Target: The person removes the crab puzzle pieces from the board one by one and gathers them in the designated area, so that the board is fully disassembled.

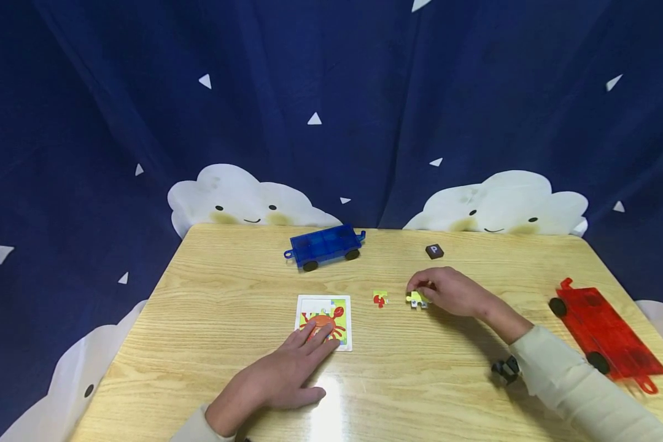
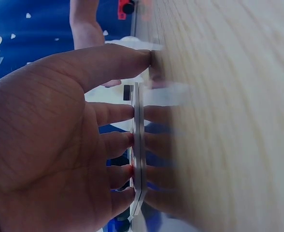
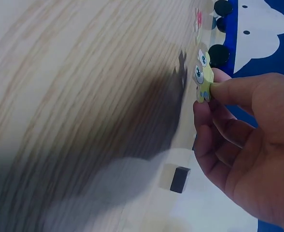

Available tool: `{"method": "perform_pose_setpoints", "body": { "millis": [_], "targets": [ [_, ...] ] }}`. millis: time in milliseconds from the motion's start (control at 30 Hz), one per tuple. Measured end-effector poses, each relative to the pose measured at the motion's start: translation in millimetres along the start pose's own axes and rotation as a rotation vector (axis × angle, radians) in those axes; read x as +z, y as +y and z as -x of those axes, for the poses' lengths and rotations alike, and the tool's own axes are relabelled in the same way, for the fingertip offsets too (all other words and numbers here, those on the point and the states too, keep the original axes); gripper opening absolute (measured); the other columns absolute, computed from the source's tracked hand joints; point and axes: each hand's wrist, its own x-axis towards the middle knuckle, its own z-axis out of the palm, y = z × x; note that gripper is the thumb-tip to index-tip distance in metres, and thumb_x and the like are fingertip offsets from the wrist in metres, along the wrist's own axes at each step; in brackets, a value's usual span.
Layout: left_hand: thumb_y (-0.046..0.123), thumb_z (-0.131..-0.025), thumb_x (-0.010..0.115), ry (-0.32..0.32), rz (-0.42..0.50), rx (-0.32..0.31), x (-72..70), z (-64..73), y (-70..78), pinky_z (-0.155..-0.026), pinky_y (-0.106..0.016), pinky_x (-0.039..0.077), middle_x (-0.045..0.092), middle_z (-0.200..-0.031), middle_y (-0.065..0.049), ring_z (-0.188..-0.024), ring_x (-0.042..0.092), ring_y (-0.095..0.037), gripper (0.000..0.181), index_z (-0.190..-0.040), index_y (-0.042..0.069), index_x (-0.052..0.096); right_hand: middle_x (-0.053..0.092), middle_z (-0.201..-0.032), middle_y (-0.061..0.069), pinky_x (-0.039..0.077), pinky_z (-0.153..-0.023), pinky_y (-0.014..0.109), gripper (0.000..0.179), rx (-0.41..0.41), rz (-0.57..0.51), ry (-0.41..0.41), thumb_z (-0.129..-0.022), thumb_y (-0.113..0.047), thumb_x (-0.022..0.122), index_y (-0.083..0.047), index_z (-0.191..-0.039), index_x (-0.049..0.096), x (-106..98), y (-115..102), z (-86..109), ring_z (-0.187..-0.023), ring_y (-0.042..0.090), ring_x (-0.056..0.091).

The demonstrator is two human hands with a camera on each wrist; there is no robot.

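Note:
My left hand (image 1: 287, 374) lies with straight fingers on a square jigsaw tray (image 1: 350, 325) showing a red crab. The tray's upper left is bare white. In the left wrist view the fingertips press on the tray's edge-on face (image 2: 138, 145), thumb spread onto the table. My right hand (image 1: 450, 291) pinches a yellow-green jigsaw piece (image 3: 205, 79) between thumb and fingers; two printed eyes show on it in the right wrist view. To its left on the table lies another jigsaw piece (image 1: 380, 299), yellow-green with a red claw.
A blue toy wagon (image 1: 325, 244) stands behind the tray. Toward the back right sits a small black block (image 1: 434, 251) marked P. A red toy wagon (image 1: 608, 331) is at the right edge, beyond the right sleeve. A dark blue curtain (image 1: 331, 73) hangs behind the wooden table (image 1: 226, 294).

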Motion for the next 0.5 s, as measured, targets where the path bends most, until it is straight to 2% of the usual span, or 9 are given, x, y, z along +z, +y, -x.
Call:
{"method": "perform_pose_setpoints", "body": {
  "millis": [133,500],
  "targets": [
    [0.035,-0.095,0.066,0.000,0.000,-0.001,-0.4,0.0,0.5,-0.120,-0.052,0.023,0.018,-0.170,-0.012,-0.154,0.012,-0.039,0.076,-0.160,0.009,0.036,0.074,-0.103,-0.003,0.051,-0.073,0.032,0.022,0.003,-0.008,0.003,-0.100,0.003,0.060,-0.012,-0.105,0.075,-1.7,4.2,-0.4,-0.084,0.010,0.061],
    [0.035,-0.095,0.066,-0.009,0.001,-0.005,-1.4,0.2,1.0,-0.120,-0.052,0.023,0.018,-0.170,-0.012,-0.155,0.012,-0.038,0.075,-0.160,0.009,0.036,0.073,-0.101,-0.003,0.048,-0.070,0.030,0.021,0.019,-0.022,0.003,-0.101,0.002,0.060,-0.012,-0.106,0.075,3.9,16.6,-6.0,-0.080,0.009,0.057]
  ]
}}
